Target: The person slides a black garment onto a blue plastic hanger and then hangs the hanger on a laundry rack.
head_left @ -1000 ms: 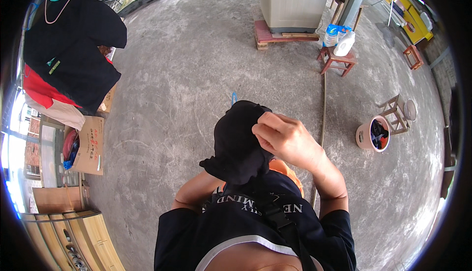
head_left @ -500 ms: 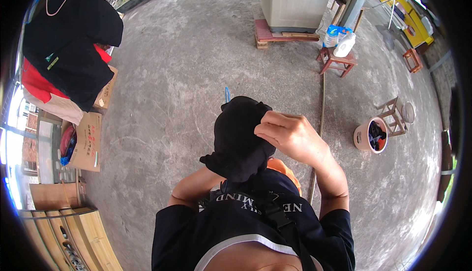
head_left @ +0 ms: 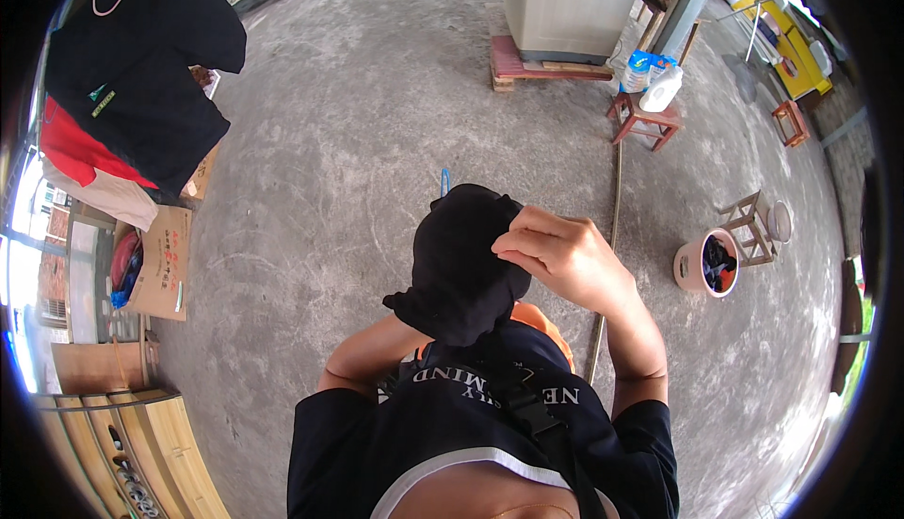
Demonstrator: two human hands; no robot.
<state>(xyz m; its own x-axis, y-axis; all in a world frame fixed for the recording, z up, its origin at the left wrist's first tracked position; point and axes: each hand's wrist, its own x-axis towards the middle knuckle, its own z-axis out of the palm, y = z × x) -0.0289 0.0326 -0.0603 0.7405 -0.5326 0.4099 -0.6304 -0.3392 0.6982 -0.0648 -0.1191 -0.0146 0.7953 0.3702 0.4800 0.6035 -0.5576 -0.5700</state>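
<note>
A bunched black garment (head_left: 461,265) hangs in front of my chest, with its folds gathered and one corner sticking out on the left. My right hand (head_left: 570,251) pinches the garment's upper right edge between thumb and fingers. The left forearm (head_left: 372,349) runs in under the cloth, which hides my left hand and its fingers. Just above the garment pokes a narrow blue piece (head_left: 444,180), perhaps part of a hanger; the remainder is covered by the cloth.
Black and red clothes (head_left: 141,67) hang at the left above a cardboard box (head_left: 169,260). A washing machine (head_left: 570,10) stands at the back on a red base. Right of it, a stool (head_left: 650,119) bears a white bottle. Farther right is a pink bucket (head_left: 692,265) of laundry.
The blue piece has turned and looks narrower. My right hand keeps its pinch on the black garment and has shifted very slightly. The whole view has moved a little.
</note>
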